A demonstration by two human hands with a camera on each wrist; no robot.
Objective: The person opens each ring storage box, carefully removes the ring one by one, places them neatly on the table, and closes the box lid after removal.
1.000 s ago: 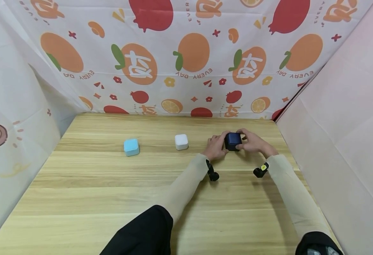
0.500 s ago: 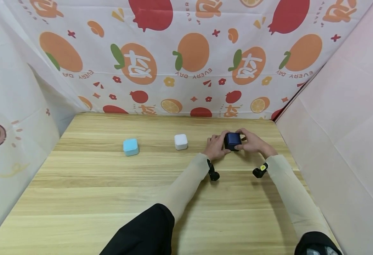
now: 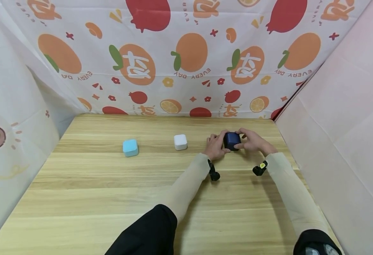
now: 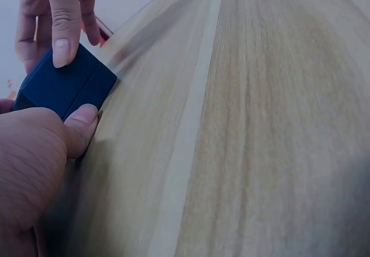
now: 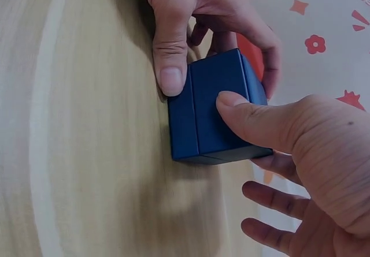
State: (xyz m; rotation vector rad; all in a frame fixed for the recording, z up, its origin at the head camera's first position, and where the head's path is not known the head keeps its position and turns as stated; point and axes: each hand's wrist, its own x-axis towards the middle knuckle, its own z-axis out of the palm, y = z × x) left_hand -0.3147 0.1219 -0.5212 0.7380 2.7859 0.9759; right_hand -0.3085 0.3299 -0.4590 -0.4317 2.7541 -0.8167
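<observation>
A small dark blue lidded box sits at the table's back right, between both hands. The left hand grips it from the left; in the right wrist view its thumb lies on the narrower part by the table, below the seam. From the right, the right hand pinches the wider upper part, thumb on the near face and forefinger on the far side. Its other fingers are spread off the box. Only a thin seam line shows between the box's two parts.
A white rounded block stands left of the hands, and a light blue rounded block farther left. The wooden table ends at a fruit-print curtain behind. A pale wall sheet rises close on the right.
Both hands stay on the dark blue box, which keeps its place. The head view has shifted slightly.
</observation>
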